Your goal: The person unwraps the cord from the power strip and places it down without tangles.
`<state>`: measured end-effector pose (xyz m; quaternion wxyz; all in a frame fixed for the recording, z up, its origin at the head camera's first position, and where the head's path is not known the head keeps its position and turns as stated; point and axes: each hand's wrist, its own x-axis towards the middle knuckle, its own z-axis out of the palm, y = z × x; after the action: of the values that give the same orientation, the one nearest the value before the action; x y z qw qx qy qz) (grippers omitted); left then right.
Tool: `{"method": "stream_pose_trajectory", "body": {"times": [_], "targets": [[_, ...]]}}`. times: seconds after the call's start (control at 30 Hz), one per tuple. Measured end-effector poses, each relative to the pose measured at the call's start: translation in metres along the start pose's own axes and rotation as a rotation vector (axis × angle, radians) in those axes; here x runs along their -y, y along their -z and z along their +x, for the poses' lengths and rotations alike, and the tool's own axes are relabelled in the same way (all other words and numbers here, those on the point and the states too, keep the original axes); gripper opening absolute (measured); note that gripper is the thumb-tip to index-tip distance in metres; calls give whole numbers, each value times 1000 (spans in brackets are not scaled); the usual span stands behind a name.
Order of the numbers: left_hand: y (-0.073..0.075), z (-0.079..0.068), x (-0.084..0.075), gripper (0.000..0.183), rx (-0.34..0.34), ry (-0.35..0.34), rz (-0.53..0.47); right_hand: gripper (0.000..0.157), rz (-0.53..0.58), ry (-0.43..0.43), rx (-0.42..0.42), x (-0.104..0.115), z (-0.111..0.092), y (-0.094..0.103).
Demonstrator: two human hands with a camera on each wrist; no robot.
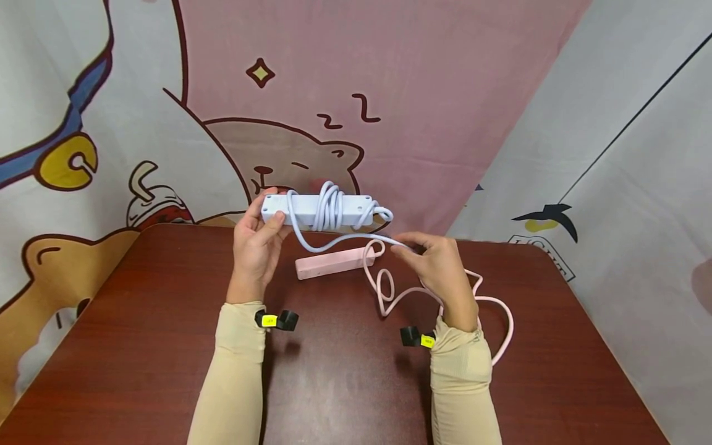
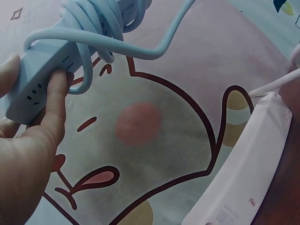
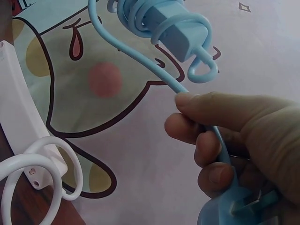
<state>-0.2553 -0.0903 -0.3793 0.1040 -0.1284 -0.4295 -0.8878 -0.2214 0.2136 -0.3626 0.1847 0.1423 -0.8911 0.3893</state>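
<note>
The person's left grip (image 1: 253, 247) is clamped on one end of the blue power strip (image 1: 306, 204), the thumb pressing its near face. The right grip (image 1: 439, 266) pinches the blue cable (image 1: 356, 235) between thumb and fingers; in the right wrist view, the blue plug (image 3: 216, 208) lies just below these fingers. The strip is held in the air, roughly level, above the far part of the table (image 1: 345, 383).

Several turns of cable are around the middle of the strip, and one looser turn lies near the left hand. The step appears to be handling this wrap, though the direction, winding or unwinding, cannot be told. To do it well, the left grip should keep the strip steady and its thumb free of the loops; the right should guide the cable with light, even tension, without twisting. The pink power strip (image 1: 334, 264) and its pink cable (image 1: 512, 327) lie below, so the plug should pass clear of them.
</note>
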Motion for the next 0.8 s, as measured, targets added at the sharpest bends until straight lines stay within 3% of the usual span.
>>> {"method": "stream_pose_trajectory", "body": {"times": [0.27, 0.6, 0.8], "targets": [[0, 0, 1, 57, -17, 9, 9, 10, 31, -19, 92, 1, -2, 2], [-2, 0, 2, 46, -18, -3, 15, 16, 67, -77, 257, 5, -3, 6], [0, 0, 1, 51, -7, -1, 24, 17, 66, -93, 313, 9, -3, 7]]}}
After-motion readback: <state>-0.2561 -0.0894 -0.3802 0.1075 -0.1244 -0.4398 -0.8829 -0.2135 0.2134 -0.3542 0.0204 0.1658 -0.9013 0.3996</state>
